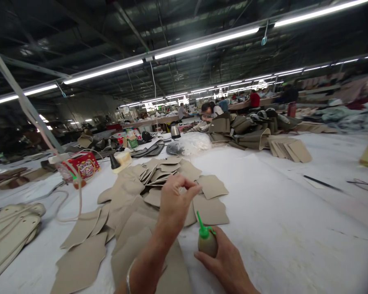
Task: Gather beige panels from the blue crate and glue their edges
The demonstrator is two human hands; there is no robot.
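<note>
My right hand is wrapped round a small squeeze bottle with a green nozzle and a yellowish-brown body, held upright with its spout tipped slightly left. Higher up and to the left, my left hand hovers over the pile with thumb and fingertips pinched together. Whatever may be between those fingertips is too small to make out. Beneath and around the left hand lie many beige cut pieces, overlapping on the white table. Two of these flat pieces, one beige panel among them, lie just right of the left hand.
Stacked beige strips lie at the left. A red box stands behind a looping hose. Farther back are a kettle, clear plastic and dark pieces. A black pen-like tool lies at right. People sit in the distance.
</note>
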